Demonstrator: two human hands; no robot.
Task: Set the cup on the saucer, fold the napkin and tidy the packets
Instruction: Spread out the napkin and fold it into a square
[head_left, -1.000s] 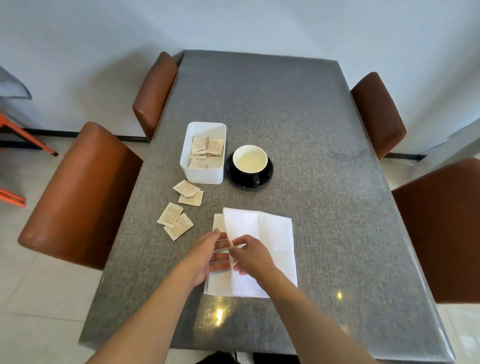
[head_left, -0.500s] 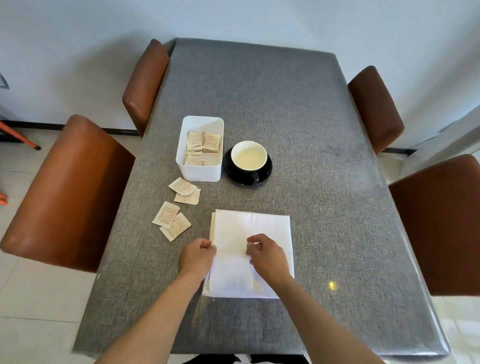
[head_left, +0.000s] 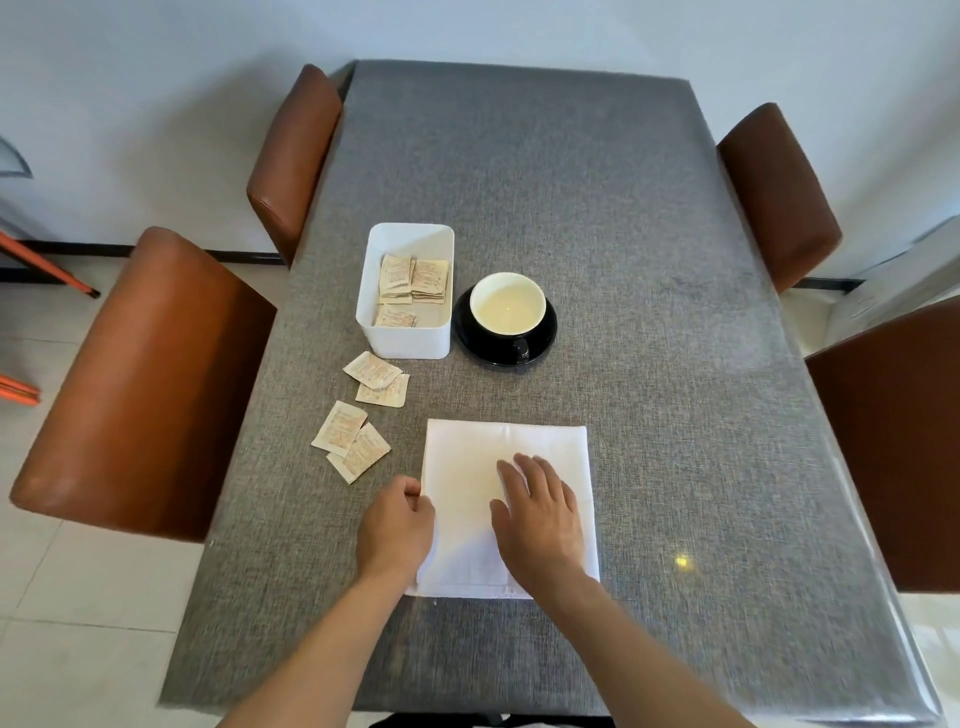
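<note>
Your right hand has uncurled since a moment ago, lying flat on the napkin; your left hand stays curled at its left edge. Loose packets lie beyond that hand, nearer it.

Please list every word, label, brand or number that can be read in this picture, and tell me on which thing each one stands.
None can be read.
Loose packets on the table: reddish print, too small and blurred to read.
Packets in the white box: same print, also unreadable.
Cup, saucer, napkin: no text shows.
</note>
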